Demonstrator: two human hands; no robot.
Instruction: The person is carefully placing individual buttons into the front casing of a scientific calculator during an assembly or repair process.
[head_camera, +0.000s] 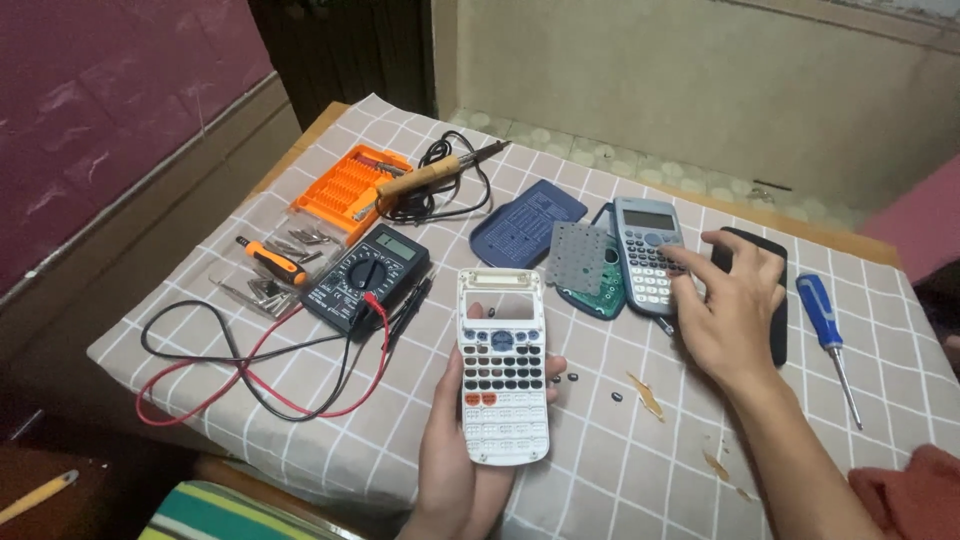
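Observation:
My left hand (452, 455) holds a white calculator front shell (502, 365) from below, upright above the table, its display window empty and only some dark keys in place. My right hand (727, 310) reaches to the right of it, fingers spread, fingertips touching the keypad of a grey calculator (645, 253) lying on the checked tablecloth (300, 410). A grey rubber keypad sheet (580, 255) lies on a green circuit board (600, 290) between the two calculators. Several small dark loose keys (573, 378) lie on the cloth near my left thumb.
A black multimeter (367, 276) with red and black leads sits to the left. Behind it are an orange bit set (345, 187), a soldering iron (432, 177) and an orange-handled driver (272, 260). A blue cover (527, 222), black cover (777, 300) and blue screwdriver (826, 335) lie at right.

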